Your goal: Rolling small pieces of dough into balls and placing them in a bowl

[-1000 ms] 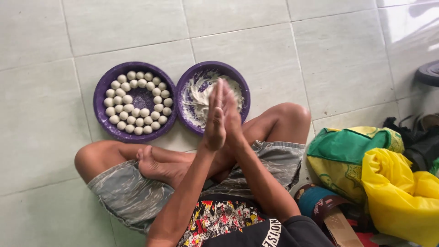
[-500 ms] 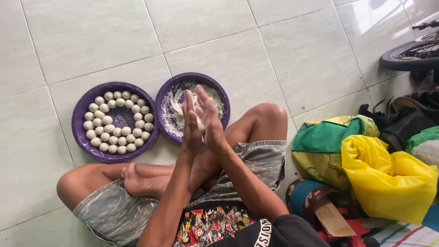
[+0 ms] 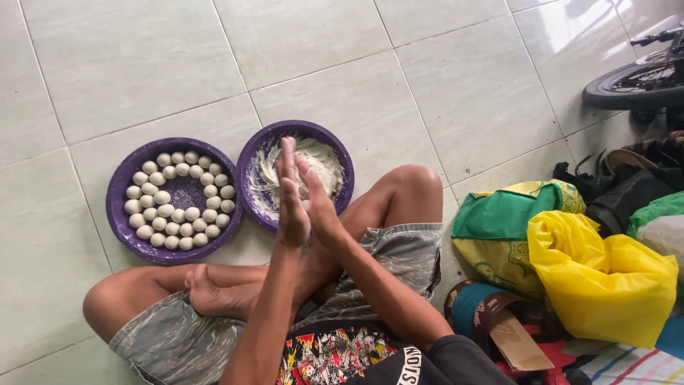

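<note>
Tiles, pale and glossy, make up the floor [image 3: 442, 78] that fills most of my head view, and I sit cross-legged on it in camouflage-patterned grey shorts [image 3: 178, 342]. Off to my right lies a heap of bags: a crumpled yellow plastic bag [image 3: 605, 281] against a green and yellow cloth bag [image 3: 502, 217], with dark bags behind them and a black rubber wheel [image 3: 627, 85] near the top corner.

In front of my knees, two round purple plastic plates sit just beside each other. The left purple plate [image 3: 117, 214] carries rings of small white dough balls [image 3: 162, 198] around a bare centre. The right purple plate [image 3: 249, 160] holds a smeared mass of white dough [image 3: 320, 160].

My left hand [image 3: 291, 203] and right hand [image 3: 320, 203] are pressed palm to palm, fingers straight and pointing away from me, raised over the near side of the dough plate. The grip is flat and closed against itself; whether a piece of dough sits between the palms I cannot tell, since they hide it.
</note>
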